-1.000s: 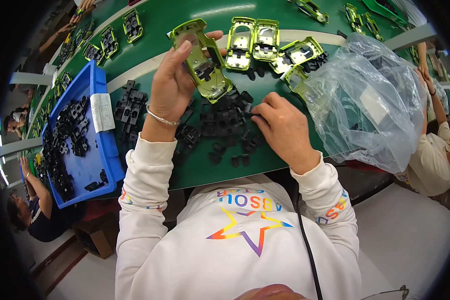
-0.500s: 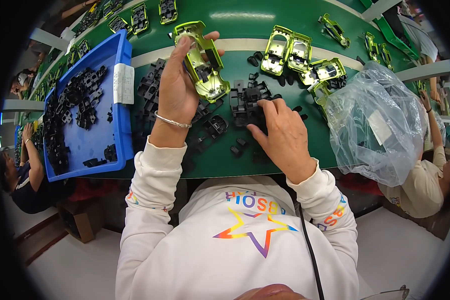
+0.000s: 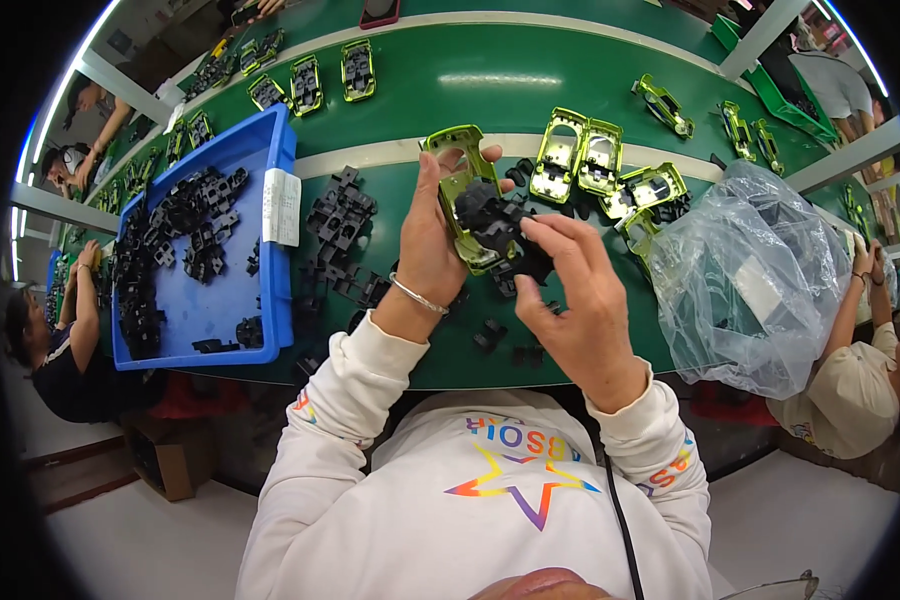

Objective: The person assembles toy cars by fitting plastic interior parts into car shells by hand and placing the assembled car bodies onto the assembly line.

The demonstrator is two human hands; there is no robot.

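My left hand [image 3: 425, 262] is wrapped round a lime-green toy car body shell [image 3: 465, 252], held up over the green table with its hollow inner side showing. Thumb and fingers of my right hand [image 3: 592, 320] pinch a black plastic car interior part [image 3: 488, 214] at the shell, partly covering its opening. How far the part sits inside I cannot tell. Below them lie small loose black pieces [image 3: 490, 336]. Black interior parts [image 3: 342, 225] are heaped to the left of my left hand. Beyond my right hand rest several more green shells [image 3: 599, 183].
At the left a blue tray [image 3: 279, 268] holds many black parts. A clear plastic bag [image 3: 715, 262] lies at the right. Assembled green-and-black pieces [image 3: 358, 72] stand farther back on the table [image 3: 490, 115]. Other people [image 3: 855, 385] sit on both sides.
My right hand has picked up a black interior part from the table and brought it to the shell. My left hand has lowered the shell and moved it right.
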